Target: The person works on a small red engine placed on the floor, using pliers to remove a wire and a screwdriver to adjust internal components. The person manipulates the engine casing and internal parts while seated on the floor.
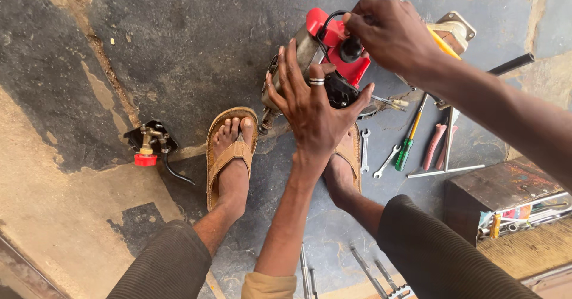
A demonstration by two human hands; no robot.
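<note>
Far left is mostly bare cracked concrete floor (71, 203), dark patches over tan, lots of open room there. The only thing on that side is a small brass fitting with a red cap (146, 147) sitting on a black plate, with a short black hose curling off it toward the sandaled left foot (229, 156).

Middle of the scene: the person's left hand (313, 105), ring on one finger, is spread wide with fingers splayed, palm pressed against the side of the small red-and-grey engine (328, 55) that stands on the floor just ahead of both feet. Not a closed grip, more of a flat brace. The other foot is mostly hidden under that hand and the machine.

The right hand (390, 31) comes in from the right and is pinched shut on a black knob-like cap (351, 49) on top of the red housing, with a black cable looping beside it.

Right of the engine it gets crowded: open-ended spanners (387, 161), a green-and-yellow screwdriver (410, 141) and red-handled pliers (435, 145) lie close together on the floor, near the engine's edge. Further right a rusty metal toolbox (500, 192) sits with tools poking out. More metal bits lie along the bottom edge between the knees.
</note>
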